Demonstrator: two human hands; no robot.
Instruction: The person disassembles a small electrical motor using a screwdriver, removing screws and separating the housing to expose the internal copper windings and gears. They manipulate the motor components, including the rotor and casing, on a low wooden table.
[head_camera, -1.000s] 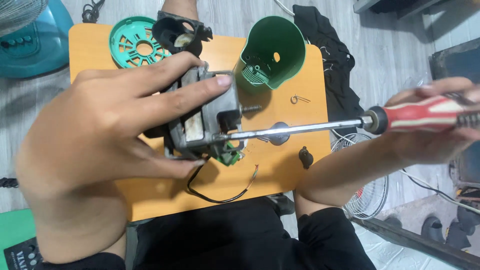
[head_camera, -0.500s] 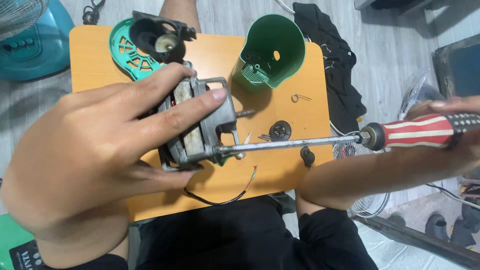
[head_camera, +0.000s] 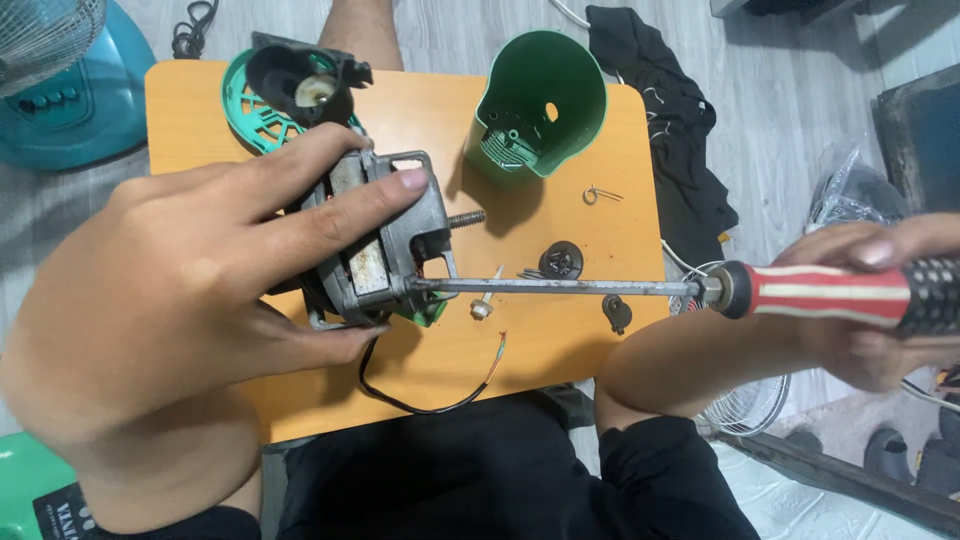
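My left hand (head_camera: 190, 300) clamps the grey metal fan motor (head_camera: 375, 245) at centre-left over the orange table (head_camera: 560, 340). My right hand (head_camera: 880, 300) grips the red-handled screwdriver (head_camera: 700, 290), tip on a motor screw; I judge unscrewing needs steady, aligned turning.

Motor (head_camera: 385, 245) on table (head_camera: 560, 340); housing (head_camera: 535, 105) behind, right.

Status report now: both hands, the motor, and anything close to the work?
Left hand grips grey metal fan motor. Right hand holds red-striped screwdriver, tip at motor's side. Loose screw and black round cap lie under the shaft.
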